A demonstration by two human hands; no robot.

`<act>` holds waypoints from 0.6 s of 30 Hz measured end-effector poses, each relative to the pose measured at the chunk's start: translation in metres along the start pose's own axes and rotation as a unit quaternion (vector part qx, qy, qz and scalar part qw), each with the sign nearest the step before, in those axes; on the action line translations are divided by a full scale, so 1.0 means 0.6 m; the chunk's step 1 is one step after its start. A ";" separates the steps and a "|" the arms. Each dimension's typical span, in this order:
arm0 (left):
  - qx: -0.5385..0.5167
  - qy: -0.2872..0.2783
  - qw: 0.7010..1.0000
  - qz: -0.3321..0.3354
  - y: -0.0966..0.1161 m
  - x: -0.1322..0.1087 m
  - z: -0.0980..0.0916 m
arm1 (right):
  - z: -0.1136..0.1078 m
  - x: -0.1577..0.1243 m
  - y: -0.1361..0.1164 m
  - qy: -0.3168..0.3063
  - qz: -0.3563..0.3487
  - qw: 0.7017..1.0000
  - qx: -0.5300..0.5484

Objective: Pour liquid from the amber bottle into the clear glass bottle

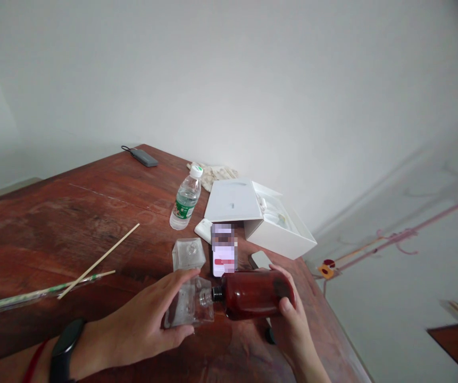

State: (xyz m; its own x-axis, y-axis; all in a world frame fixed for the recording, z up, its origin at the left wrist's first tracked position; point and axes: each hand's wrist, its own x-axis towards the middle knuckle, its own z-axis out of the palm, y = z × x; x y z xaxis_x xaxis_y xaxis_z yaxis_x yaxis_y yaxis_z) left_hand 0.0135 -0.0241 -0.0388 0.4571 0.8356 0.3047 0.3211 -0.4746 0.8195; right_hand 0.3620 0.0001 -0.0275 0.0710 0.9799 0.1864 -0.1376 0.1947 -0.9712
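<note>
My right hand (292, 319) is wrapped round the base end of a reddish-brown bottle (252, 294), which lies sideways in the air with its dark threaded neck pointing left. That neck meets the mouth of a clear square bottle (189, 306), also tilted onto its side. Around the clear bottle curve the thumb and fingers of my left hand (152, 314), holding it from the left. Whether liquid is passing between the two necks I cannot tell. Just behind stands a second clear square-sided container (189, 254). A small black cap (271, 335) lies below the brown bottle.
A phone (224, 252), a white case (203, 230) and a water bottle (186, 199) stand or lie behind my hands. Farther back are an open white box (232, 201), a cloth (216, 173) and a grey device (144, 157). Chopsticks (99, 260) lie at left on the wooden table (53, 223).
</note>
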 end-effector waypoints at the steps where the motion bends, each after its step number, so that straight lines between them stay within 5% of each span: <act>1: 0.001 -0.001 1.000 0.001 0.000 0.000 0.000 | 0.000 0.000 -0.001 0.000 -0.001 1.000 -0.001; 18: 0.013 -0.004 1.000 -0.002 0.003 0.000 -0.003 | -0.005 -0.002 0.005 -0.006 -0.001 1.000 -0.019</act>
State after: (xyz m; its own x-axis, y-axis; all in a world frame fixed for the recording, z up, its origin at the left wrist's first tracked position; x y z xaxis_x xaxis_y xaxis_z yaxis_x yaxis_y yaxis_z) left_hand 0.0122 -0.0243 -0.0366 0.4625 0.8351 0.2977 0.3445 -0.4787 0.8076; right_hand 0.3643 -0.0006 -0.0312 0.0599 0.9800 0.1899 -0.0991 0.1952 -0.9757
